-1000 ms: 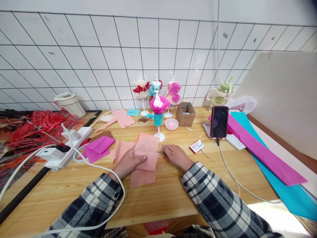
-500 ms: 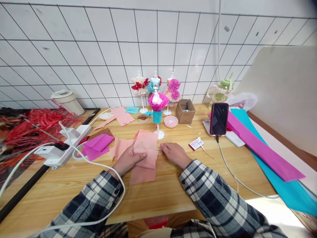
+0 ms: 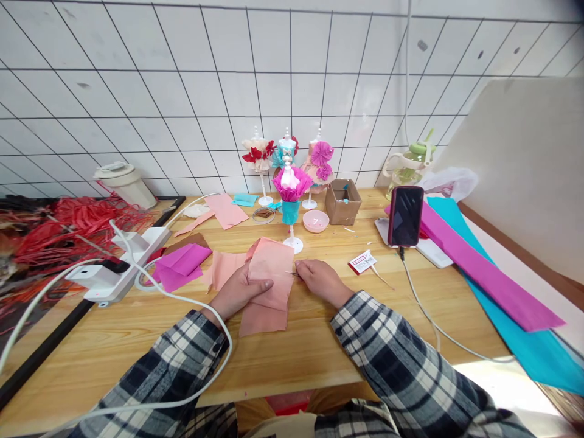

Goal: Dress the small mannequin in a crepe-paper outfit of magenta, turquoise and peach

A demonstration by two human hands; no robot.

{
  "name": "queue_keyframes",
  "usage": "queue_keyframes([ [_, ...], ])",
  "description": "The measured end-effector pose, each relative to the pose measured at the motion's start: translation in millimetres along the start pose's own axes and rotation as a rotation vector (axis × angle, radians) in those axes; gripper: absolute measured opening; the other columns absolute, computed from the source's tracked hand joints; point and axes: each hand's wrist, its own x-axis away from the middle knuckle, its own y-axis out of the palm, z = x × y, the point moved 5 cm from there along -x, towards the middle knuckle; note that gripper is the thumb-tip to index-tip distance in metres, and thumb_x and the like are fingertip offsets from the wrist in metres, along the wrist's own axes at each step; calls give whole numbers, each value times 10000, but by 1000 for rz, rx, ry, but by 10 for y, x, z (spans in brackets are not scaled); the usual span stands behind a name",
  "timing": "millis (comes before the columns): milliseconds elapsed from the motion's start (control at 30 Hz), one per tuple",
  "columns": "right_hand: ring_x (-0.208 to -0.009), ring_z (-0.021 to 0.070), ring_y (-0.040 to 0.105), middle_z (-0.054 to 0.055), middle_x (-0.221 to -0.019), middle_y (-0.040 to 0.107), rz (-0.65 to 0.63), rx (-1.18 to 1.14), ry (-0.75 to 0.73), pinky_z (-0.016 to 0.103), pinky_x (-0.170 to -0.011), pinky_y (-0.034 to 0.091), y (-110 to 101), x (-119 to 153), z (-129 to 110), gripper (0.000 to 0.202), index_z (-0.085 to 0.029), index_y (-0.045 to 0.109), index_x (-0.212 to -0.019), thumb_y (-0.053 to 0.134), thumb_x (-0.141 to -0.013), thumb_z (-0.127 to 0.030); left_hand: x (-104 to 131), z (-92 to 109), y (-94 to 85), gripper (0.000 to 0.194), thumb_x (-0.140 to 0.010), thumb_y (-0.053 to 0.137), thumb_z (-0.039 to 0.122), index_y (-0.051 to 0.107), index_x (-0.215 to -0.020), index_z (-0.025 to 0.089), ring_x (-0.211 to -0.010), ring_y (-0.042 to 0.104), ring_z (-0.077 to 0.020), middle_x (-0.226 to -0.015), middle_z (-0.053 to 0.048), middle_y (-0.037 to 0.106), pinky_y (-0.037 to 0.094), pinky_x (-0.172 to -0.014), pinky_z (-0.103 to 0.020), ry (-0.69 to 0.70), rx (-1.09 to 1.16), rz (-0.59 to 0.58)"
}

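Peach paper (image 3: 272, 266) pinched by left hand (image 3: 238, 291) may tear if thin tool (image 3: 294, 274) gripped by right hand (image 3: 322, 281) snags.

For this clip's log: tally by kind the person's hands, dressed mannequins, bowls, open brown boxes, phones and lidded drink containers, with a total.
Hands: 2
Dressed mannequins: 4
Bowl: 1
Open brown box: 1
Phone: 1
Lidded drink containers: 2
Total: 11
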Motion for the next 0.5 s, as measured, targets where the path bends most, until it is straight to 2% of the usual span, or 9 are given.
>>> queue_keyframes([
  [167,-712,146,521,54,-809,660,-30,26,26,248,-615,280,-13,-2,0,515,-185,627,-770,209,-989,-390,7,2,1,659,-633,756,467,561,-1171,141,-1095,586,-329,-1126,-136,670,489,-888,-456,-4,-38,6],
  [500,-707,138,514,43,-772,636,-27,-35,-9,244,-626,288,15,-12,-7,511,-183,595,-735,199,-994,-378,2,40,-1,636,-673,738,423,516,-1208,161,-1077,599,-286,-1195,-125,634,466,-928,-415,48,-63,17],
])
